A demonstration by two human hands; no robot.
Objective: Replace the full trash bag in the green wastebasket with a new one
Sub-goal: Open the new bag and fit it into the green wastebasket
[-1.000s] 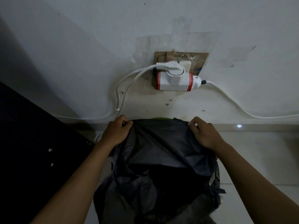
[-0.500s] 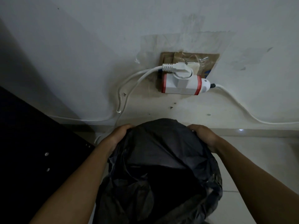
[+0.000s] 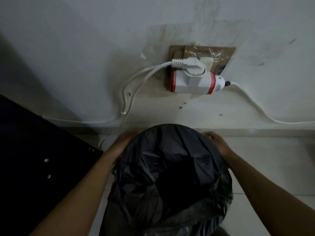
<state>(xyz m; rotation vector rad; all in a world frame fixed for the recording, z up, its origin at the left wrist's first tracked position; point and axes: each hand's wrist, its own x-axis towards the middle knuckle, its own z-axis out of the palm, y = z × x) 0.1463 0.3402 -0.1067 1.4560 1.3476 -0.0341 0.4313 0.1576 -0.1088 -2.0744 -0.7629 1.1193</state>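
Note:
A black trash bag (image 3: 170, 167) is stretched open over the round top of the wastebasket, whose green body is fully hidden under the plastic. The bag's mouth gapes dark in the middle. My left hand (image 3: 123, 142) presses against the bag's far-left edge, fingers wrapped down over the rim. My right hand (image 3: 216, 142) does the same at the far-right edge, gripping the plastic there. Both forearms reach in from the bottom corners.
A white wall stands just behind the basket, with a white and red plug adapter (image 3: 192, 80) on a taped socket and white cables (image 3: 252, 106) trailing both ways. A dark cabinet panel (image 3: 34, 159) fills the left. Pale floor tiles (image 3: 272, 159) lie to the right.
Both hands have pushed the bag's far edge down over the back of the rim. The green sliver of basket seen earlier is now covered, and the bag lies smoother around the top.

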